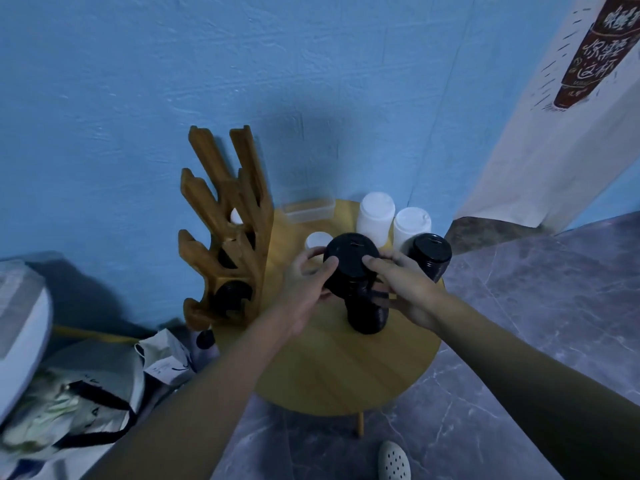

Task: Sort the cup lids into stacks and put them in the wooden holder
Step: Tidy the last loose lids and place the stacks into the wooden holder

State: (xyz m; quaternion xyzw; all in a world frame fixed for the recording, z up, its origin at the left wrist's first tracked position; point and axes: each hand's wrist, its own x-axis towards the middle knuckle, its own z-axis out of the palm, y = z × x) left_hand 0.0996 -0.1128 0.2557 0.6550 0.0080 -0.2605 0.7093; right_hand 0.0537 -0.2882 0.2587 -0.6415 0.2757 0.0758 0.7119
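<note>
Your left hand [306, 278] and right hand [414, 289] both clasp the black lid stack [349, 258], hiding its middle; slots in the wooden holder [254, 192] look murky.

- left hand [304, 282], right hand [408, 289]: bare, forearms [214, 386] bare down to lower frame edge
- foot, bottom centre: off-white clog [394, 462], round vent holes on top

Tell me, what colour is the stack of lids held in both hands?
Black; the stack shows best in the head view.
</note>
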